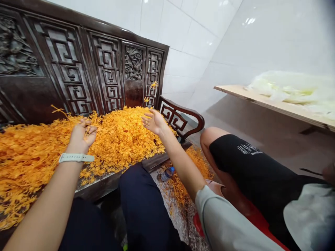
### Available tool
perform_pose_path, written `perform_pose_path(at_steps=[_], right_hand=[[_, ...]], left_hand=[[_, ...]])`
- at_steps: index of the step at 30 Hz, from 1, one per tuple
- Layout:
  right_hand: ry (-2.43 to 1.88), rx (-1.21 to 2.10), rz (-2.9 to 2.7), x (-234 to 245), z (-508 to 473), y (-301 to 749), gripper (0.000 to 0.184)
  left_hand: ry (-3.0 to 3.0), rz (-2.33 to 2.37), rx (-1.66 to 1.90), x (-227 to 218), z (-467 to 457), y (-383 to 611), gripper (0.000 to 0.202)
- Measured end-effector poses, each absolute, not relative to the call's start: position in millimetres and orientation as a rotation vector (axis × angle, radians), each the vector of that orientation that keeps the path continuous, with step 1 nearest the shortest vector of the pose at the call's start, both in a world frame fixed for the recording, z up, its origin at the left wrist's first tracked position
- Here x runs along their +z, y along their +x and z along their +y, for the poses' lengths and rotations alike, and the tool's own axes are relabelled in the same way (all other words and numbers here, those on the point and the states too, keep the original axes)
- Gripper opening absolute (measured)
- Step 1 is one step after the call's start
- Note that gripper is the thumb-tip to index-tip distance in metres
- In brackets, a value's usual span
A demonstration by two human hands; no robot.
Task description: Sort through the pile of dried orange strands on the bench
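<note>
My left hand [83, 134], with a pale watch strap on its wrist, is closed on a thin, branching orange stem [59, 111]. The stem sticks out on both sides of the fingers. My right hand [155, 122] is open, fingers spread, with nothing in it. Just above it, two small orange flower-like pieces [154, 84] are in mid-air in front of the bench back. Under both hands lies a wide heap of orange flower-like pieces [128, 129] mixed with stems, spread over the seat of a dark carved wooden bench [150, 162].
Orange stems [180, 188] lie piled on the floor beside a blue-capped bottle [167, 173]. The bench's curved armrest [195, 122] rises at the heap's right end. Another person's leg in black shorts [251, 164] is at right, below a wooden shelf [230, 91] bearing a plastic bag [290, 87].
</note>
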State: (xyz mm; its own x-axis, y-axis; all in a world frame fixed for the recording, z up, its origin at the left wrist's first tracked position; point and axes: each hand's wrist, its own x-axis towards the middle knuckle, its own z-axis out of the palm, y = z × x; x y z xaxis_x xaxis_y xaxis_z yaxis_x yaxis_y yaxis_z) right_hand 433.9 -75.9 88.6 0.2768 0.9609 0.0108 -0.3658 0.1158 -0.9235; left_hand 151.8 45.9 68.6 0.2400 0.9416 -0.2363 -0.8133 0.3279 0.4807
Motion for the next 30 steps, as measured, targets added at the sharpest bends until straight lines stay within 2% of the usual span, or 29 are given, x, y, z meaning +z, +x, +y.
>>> perform_pose_path(at_steps=[3,10,16,21,27,30], right_hand=[[-1.07,1.033,-0.572,68.3,-65.4,415.0,0.018],[-0.904,1.21,-0.84,35.6,-93.3,358.6,0.046],[-1.047,0.953,-1.057,33.0,-93.2,343.0,0.036],[-1.347,0.745,-1.945,46.8,-154.6,319.3,0.036],[-1.684,0.381,-2.038,86.8,-205.4,319.1,0.038],[-1.428,0.511,-2.306,93.5,-230.3,327.8,0.035]], left_hand=[[0.184,0.504,1.283,74.7,28.5,165.5,0.031],[0.046,0.314,1.318,74.4,4.0,203.9,0.027],[0.193,0.381,1.289,61.5,14.5,209.0,0.026],[0.39,0.506,1.121,63.7,15.4,209.8,0.024],[0.482,0.469,1.087,64.8,-13.9,236.5,0.026],[0.45,0.49,1.149,65.9,0.4,233.3,0.031]])
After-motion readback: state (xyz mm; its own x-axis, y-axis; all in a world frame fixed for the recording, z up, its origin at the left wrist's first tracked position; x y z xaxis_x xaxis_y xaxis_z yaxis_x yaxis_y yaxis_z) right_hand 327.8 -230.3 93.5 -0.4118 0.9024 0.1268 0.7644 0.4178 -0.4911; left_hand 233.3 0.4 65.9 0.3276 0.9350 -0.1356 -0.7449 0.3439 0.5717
